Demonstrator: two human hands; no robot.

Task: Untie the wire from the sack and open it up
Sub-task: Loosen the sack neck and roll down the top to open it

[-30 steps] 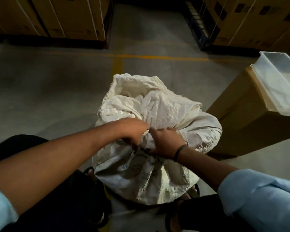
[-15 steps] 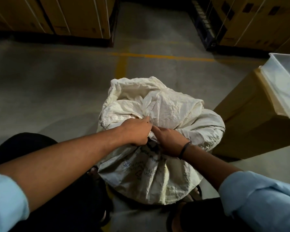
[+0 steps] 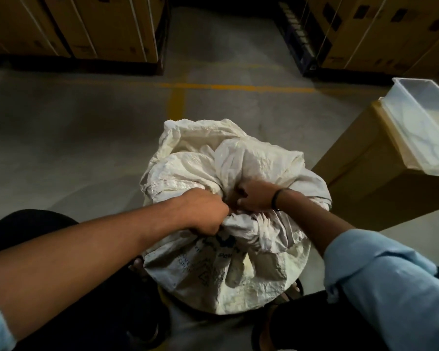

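A crumpled white woven sack point(image 3: 238, 269) stands on the concrete floor between my legs, with blue print on its near side. Its top is gathered into a neck, and loose fabric flops away from me beyond it. My left hand point(image 3: 203, 214) is clenched on the gathered fabric at the left of the neck. My right hand point(image 3: 255, 197), with a dark band on the wrist, grips the fabric on the right of the neck, fingers curled in. A small gap lies between the two hands. I cannot make out the wire; the hands and folds hide the tie.
A tall cardboard box point(image 3: 380, 178) stands close on the right with a clear plastic bin point(image 3: 426, 127) on top. Stacked cartons on pallets point(image 3: 86, 29) line the back left and back right point(image 3: 380, 34). Yellow floor lines point(image 3: 233, 87) cross beyond the sack.
Both hands have pulled slightly apart at the sack's neck, the right one shifting right. The view has tilted a little, so the sack appears lower and closer.
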